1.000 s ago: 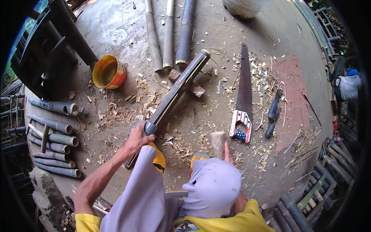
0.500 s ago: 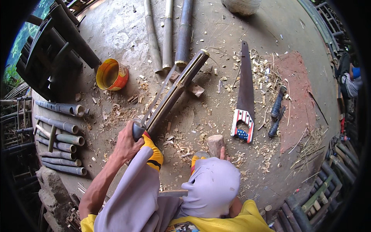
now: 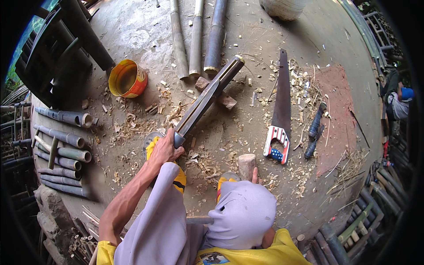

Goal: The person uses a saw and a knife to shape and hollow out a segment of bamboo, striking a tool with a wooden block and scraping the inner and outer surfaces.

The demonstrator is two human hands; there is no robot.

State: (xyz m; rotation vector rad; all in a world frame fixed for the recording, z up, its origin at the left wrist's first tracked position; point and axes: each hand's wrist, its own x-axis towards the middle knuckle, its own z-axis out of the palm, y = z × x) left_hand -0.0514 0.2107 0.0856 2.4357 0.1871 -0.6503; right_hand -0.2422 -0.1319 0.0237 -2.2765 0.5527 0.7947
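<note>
My left hand is closed round the grey-black handle of a long knife, at the near end of a dark bamboo pole. The knife's blade seems to lie along the pole and is hard to tell apart from it. Pale slits run lengthwise down the pole, whose far part rests over a wood block. Of my right hand only a raised finger shows, beside a short round piece of wood. A lilac head cloth hides the rest of that hand, so its grip cannot be seen.
A handsaw and two dark-handled tools lie to the right among shavings. At the left are a red-yellow bucket and cut bamboo pieces. Three bamboo poles lie ahead. Another person is at the far right.
The knife blade, raised at an angle left of the pole before, has come down against the pole. My left hand has shifted slightly right and turned. My right hand looks much the same.
</note>
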